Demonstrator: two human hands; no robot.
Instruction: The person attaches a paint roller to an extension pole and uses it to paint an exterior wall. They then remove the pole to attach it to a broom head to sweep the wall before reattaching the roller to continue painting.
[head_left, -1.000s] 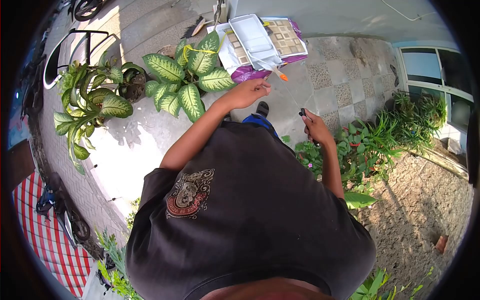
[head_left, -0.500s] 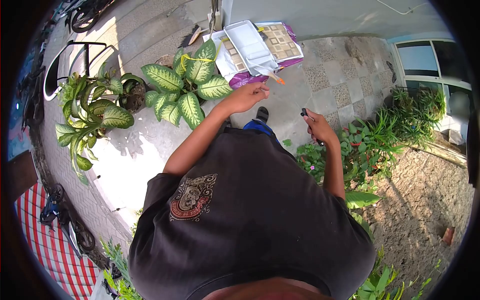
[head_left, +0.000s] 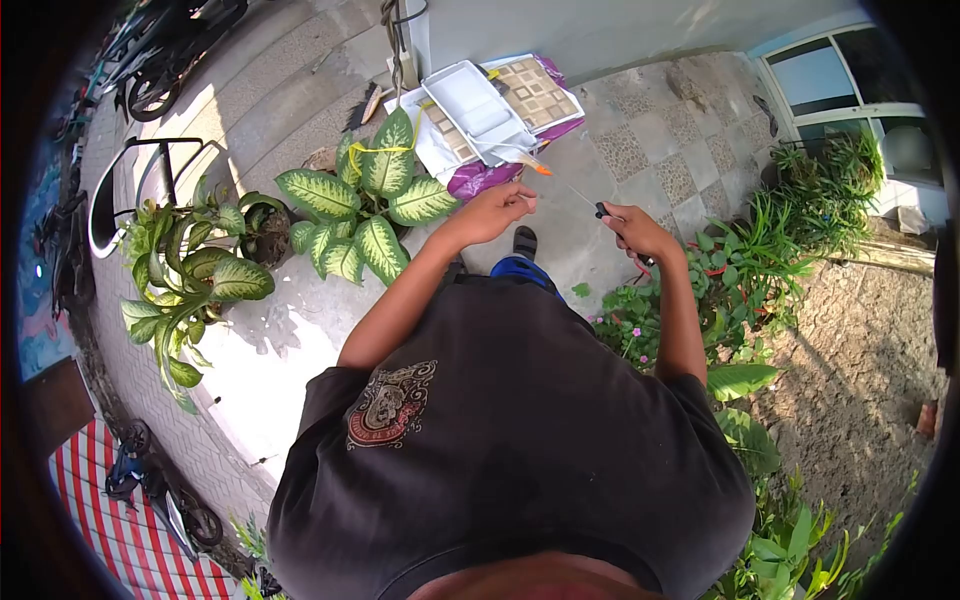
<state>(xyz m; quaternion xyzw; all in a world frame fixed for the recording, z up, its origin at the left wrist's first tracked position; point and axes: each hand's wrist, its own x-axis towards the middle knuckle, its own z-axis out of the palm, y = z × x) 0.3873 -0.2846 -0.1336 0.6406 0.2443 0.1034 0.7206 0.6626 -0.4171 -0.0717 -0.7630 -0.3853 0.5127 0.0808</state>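
Fingers curled together, my left hand (head_left: 497, 212) is just below the paint tray; anything between its fingertips is too small to make out. My right hand (head_left: 637, 232) is wrapped round a black handle (head_left: 601, 210), from which a thin shaft points up and left toward my left hand. A white tray (head_left: 482, 104) rests on a patterned sheet (head_left: 528, 90) with purple wrapping (head_left: 482, 181) under it. An orange-ended tool (head_left: 540, 168) sticks out over the tray's lower edge.
Potted leafy plants (head_left: 385, 200) stand left of my left hand, another pot (head_left: 265, 230) farther left. Green plants (head_left: 740, 265) border the soil at right. A brush (head_left: 368, 104) lies by the wall. My sandalled foot (head_left: 524, 240) is between my hands.
The view has shifted slightly, so the surroundings sit a little differently in frame. Both hands keep much the same pose; the thin shaft from my right hand now shows more clearly.
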